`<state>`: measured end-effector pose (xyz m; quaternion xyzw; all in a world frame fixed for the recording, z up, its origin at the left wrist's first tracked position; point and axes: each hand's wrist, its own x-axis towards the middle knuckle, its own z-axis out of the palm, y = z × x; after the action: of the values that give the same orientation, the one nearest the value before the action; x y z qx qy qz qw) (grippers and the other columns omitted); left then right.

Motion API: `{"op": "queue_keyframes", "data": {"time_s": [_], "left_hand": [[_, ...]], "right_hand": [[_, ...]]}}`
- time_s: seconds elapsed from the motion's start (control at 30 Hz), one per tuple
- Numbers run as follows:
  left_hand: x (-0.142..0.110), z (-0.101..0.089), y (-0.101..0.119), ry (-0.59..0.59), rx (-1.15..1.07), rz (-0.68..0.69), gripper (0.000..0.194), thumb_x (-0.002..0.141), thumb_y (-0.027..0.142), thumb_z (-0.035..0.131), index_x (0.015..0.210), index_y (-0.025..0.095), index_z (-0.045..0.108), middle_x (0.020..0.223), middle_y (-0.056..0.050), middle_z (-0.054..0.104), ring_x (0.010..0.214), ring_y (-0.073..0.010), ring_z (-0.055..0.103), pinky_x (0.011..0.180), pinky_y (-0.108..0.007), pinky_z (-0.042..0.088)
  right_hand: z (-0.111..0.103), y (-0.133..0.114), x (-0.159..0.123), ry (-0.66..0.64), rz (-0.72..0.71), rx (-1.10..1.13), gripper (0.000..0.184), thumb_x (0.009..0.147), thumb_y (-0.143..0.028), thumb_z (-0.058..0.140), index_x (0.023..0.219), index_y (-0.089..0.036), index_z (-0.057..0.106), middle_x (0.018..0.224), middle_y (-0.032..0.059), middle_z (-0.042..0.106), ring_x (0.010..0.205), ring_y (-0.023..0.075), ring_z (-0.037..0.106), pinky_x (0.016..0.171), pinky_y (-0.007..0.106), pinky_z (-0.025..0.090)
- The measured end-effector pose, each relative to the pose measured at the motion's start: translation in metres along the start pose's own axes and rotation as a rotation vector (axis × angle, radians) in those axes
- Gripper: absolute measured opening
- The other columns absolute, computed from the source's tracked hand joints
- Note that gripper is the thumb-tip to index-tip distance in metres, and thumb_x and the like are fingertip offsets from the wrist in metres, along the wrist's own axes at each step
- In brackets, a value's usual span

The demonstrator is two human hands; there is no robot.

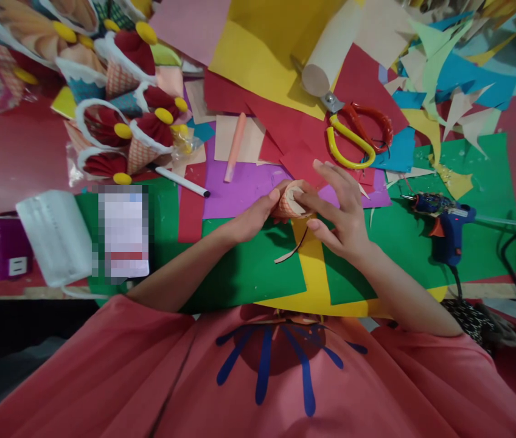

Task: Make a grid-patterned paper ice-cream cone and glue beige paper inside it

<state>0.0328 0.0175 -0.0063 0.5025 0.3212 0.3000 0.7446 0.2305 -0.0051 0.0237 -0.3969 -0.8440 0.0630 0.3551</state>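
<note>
My left hand (258, 214) is closed around a small paper cone (295, 199) with an orange-and-white checked outside and a pale inside. The cone's round mouth faces up and toward my right hand (342, 213). That hand has its fingers spread, with one fingertip at the cone's mouth and the thumb apart from it. Below the cone, a thin pale strip (288, 257) curls over the green sheet (240, 274). Red bits show under the cone, partly hidden by my fingers.
Finished cones (146, 137) with red fabric and yellow dots crowd the left back. Scissors (353, 134) lie on coloured paper beside a paper roll (331, 52). A blue glue gun (452, 228) stands right. A marker (182, 181), orange stick (235, 147) and phone (125, 228) lie left.
</note>
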Motion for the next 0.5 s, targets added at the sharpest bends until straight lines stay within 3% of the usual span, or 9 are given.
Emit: {"op": "queue_keyframes", "data": {"time_s": [0.1,0.27,0.43,0.5], "left_hand": [[0.0000,0.0007,-0.0002,-0.001,0.050,0.026,0.068,0.085,0.076,0.035,0.126,0.025,0.054,0.108,-0.006,0.065,0.088,-0.0188,0.061,0.068,-0.026,0.049],[0.0008,0.0010,0.0001,-0.004,0.038,0.065,0.064,0.087,0.073,0.034,0.127,0.026,0.052,0.121,-0.005,0.061,0.103,-0.0212,0.060,0.075,-0.027,0.049],[0.0032,0.0011,-0.0018,-0.029,0.042,0.073,0.058,0.089,0.070,0.034,0.121,0.026,0.054,0.114,-0.005,0.061,0.096,-0.0196,0.061,0.071,-0.026,0.049],[0.0047,-0.0003,-0.0039,-0.022,0.061,0.073,0.057,0.090,0.067,0.034,0.122,0.025,0.053,0.110,-0.006,0.062,0.088,-0.0185,0.060,0.068,-0.027,0.048]], "right_hand": [[-0.0010,-0.0002,0.0007,0.002,0.008,0.029,0.037,0.097,-0.041,0.041,0.116,-0.020,0.065,0.139,0.0147,0.053,0.134,0.0292,0.046,0.108,0.051,0.041],[-0.0022,-0.0003,0.0001,-0.006,0.041,0.036,0.037,0.097,-0.043,0.040,0.119,-0.026,0.063,0.141,0.0107,0.052,0.134,0.0298,0.048,0.106,0.053,0.043],[-0.0028,0.0010,-0.0004,0.000,0.050,0.124,0.033,0.097,-0.041,0.041,0.111,-0.024,0.064,0.143,0.0090,0.050,0.137,0.0292,0.044,0.108,0.054,0.041],[-0.0021,0.0024,-0.0007,-0.004,0.094,0.132,0.037,0.097,-0.046,0.037,0.117,-0.025,0.061,0.144,0.0092,0.048,0.136,0.0298,0.044,0.106,0.057,0.042]]}}
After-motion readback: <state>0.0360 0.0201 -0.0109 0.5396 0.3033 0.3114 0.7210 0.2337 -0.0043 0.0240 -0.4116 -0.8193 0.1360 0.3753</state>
